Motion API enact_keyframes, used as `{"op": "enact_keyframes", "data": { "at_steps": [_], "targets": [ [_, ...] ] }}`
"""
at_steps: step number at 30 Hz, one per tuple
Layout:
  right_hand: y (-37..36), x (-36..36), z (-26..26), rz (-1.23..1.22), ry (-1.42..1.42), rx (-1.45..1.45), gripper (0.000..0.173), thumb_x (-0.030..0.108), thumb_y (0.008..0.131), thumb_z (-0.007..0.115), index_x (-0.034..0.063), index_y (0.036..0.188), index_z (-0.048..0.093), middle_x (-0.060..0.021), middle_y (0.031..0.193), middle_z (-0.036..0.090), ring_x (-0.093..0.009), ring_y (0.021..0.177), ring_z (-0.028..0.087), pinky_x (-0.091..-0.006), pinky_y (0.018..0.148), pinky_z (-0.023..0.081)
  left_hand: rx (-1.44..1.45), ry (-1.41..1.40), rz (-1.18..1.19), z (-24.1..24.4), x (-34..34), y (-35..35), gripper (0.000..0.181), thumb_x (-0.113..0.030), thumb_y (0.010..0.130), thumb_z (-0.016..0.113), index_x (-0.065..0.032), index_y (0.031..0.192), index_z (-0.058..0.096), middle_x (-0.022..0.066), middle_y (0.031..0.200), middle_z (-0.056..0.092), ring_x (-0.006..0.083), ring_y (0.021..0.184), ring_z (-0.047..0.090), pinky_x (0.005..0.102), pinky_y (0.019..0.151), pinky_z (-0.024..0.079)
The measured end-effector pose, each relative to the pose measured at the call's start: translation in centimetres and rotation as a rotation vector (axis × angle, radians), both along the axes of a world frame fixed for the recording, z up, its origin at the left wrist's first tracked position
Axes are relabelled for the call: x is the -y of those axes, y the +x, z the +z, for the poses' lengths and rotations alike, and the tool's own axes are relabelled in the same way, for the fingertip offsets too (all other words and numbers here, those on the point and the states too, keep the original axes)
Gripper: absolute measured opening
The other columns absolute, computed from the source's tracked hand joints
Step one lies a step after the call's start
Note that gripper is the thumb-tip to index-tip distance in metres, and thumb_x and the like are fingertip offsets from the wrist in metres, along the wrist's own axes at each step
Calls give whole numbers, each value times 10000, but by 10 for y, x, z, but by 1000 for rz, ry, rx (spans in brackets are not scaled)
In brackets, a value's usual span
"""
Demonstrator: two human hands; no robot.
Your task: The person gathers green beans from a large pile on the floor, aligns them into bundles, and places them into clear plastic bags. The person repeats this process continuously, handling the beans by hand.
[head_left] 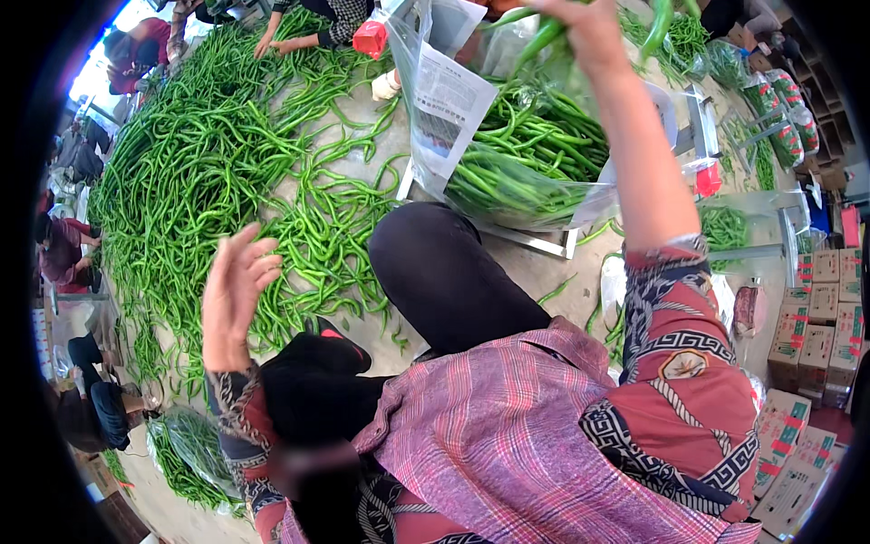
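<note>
Long green chili peppers (197,170) lie in a large heap on the floor, at the left and centre. My left hand (239,282) is raised over the heap's near edge, fingers apart and nothing in them. Up at the top right, my right hand (578,30) holds several green peppers (542,46), partly blurred. Below it a clear plastic bag (516,194) full of peppers rests in a metal frame (537,243). Printed newspaper sheets (452,102) line the bag's sides. Red tape (370,39) shows at the frame's far left corner.
Co-workers (319,27) sit around the heap at the top and left. My bent knee (442,272) is close to the frame. A filled bag (194,452) lies at the lower left. Cardboard boxes (815,340) are stacked at the right, below packed pepper bags (781,129).
</note>
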State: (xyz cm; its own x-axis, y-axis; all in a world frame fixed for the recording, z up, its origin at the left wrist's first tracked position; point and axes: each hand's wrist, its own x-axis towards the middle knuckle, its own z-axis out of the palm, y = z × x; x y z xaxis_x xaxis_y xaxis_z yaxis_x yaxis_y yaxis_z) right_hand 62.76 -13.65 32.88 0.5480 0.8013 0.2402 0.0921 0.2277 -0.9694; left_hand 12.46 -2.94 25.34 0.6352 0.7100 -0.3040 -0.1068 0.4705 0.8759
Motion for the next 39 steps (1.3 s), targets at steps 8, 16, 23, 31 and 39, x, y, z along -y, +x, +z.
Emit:
{"op": "enact_keyframes", "data": {
  "at_steps": [8,16,23,31,39],
  "targets": [
    [131,69,-166,-251,-788,729,659,194,638,783,58,1236,541,-164,1045,678,-295,978,648,-385,858,500,-444,160,-205,-42,7,6,439,-293,989,516,-1,1317,503,92,976,675,142,804,661,264,761,535],
    [114,106,-209,200,-1465,885,733,292,538,881,35,1180,637,-204,1181,643,-328,1112,610,-392,949,476,-548,210,-315,-47,-1,-3,459,-317,977,525,6,1302,518,76,978,674,120,795,645,247,767,515],
    [140,81,-210,61,-1197,692,1088,290,567,889,71,1463,314,-216,1348,531,-330,1248,513,-382,1033,403,-555,251,-336,-48,2,7,426,-307,974,526,-13,1282,548,66,994,670,108,807,627,247,794,502],
    [78,78,-210,194,-1128,1101,825,152,615,834,114,1346,454,-200,1180,605,-362,1136,573,-428,928,478,-604,265,-350,-45,2,3,421,-293,967,514,-18,1283,550,51,973,679,113,811,618,261,802,492],
    [131,47,-195,153,-1284,1453,461,177,798,605,152,1251,525,-199,1116,640,-368,1064,615,-452,883,505,-598,251,-347,-49,1,2,422,-319,969,549,-16,1263,567,52,950,676,102,785,610,258,773,488]
  ]
}}
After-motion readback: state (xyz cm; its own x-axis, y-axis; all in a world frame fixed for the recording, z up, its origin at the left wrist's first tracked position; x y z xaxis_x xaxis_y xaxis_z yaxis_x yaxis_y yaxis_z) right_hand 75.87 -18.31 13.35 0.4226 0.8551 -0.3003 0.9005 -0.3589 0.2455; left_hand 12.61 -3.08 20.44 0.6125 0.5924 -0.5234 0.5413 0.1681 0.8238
